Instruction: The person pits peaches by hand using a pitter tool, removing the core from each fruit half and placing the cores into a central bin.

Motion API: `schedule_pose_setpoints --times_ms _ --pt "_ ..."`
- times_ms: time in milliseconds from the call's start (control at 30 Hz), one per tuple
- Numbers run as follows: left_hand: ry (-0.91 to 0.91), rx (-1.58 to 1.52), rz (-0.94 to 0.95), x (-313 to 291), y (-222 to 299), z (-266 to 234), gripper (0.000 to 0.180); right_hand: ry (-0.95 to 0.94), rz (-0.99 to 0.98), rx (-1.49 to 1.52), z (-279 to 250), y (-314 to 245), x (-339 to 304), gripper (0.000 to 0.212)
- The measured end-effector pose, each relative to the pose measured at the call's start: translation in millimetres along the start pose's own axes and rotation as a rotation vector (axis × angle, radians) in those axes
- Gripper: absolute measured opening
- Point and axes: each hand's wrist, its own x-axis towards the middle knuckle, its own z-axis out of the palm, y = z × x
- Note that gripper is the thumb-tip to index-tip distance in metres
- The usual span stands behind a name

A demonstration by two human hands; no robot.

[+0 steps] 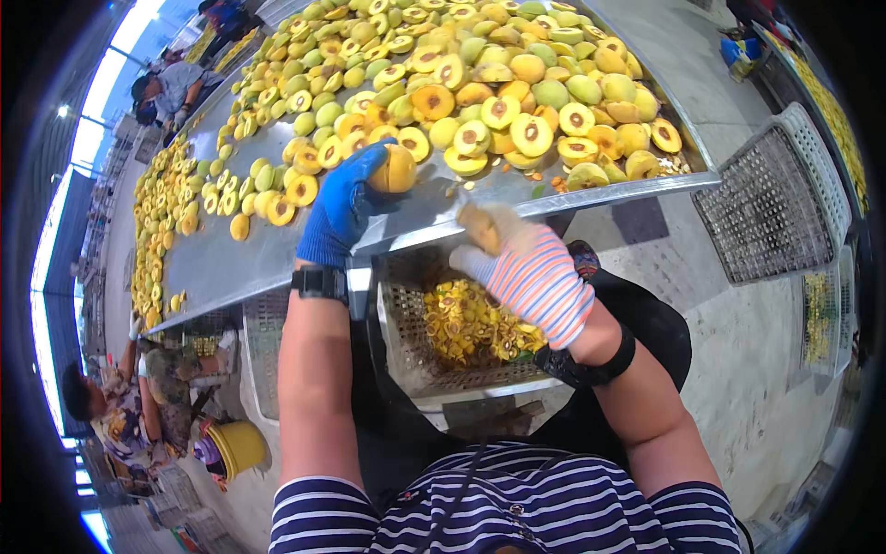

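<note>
My left hand [338, 205], in a blue knit glove, is closed around a yellow-orange peach [395, 172] just above the near edge of the metal table [277, 263]. My right hand [540, 282] wears a glove with pink, orange and blue stripes over a pale palm. Its fingers are wrapped round a short tool with a tan handle [479, 229]; motion smears it, and I cannot make out the kind. Beyond both hands lies a big heap of halved yellow peaches [531, 134], many with brown pits showing in their cut faces.
Below the table edge, between my knees, a plastic crate [406, 355] holds yellow peach scraps [480, 323]. Grey crates [771, 208] stand at the right. On the left, one person sits near a yellow bucket [238, 448]; another [171, 92] leans at the table's far side.
</note>
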Motion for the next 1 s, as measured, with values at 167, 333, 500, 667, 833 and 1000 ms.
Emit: schedule_pose_setpoints --times_ms 167,333,500,667,833,1000 --pt "-0.108 0.224 0.29 -50.4 -11.6 16.7 0.043 0.052 -0.033 0.185 19.6 -26.5 18.9 0.067" --pt "0.04 0.377 0.352 -66.8 -5.4 31.3 0.037 0.07 -0.029 0.931 44.7 -36.3 32.4 0.048" --pt "0.034 -0.493 -0.055 -72.4 -5.7 9.9 0.054 -0.147 0.154 1.112 40.7 -30.9 58.4 0.039" --pt "0.279 -0.869 -0.043 -77.5 25.2 17.4 0.067 0.465 -0.132 -0.248 46.5 -25.9 79.4 0.045" --pt "0.012 -0.886 -0.006 -82.7 0.9 -12.7 0.07 0.01 -0.261 -0.233 73.7 -49.7 50.0 0.034" --pt "0.259 -0.665 -0.031 -87.6 5.0 -5.0 0.067 -0.129 -0.135 -0.265 85.5 -56.9 51.8 0.032"
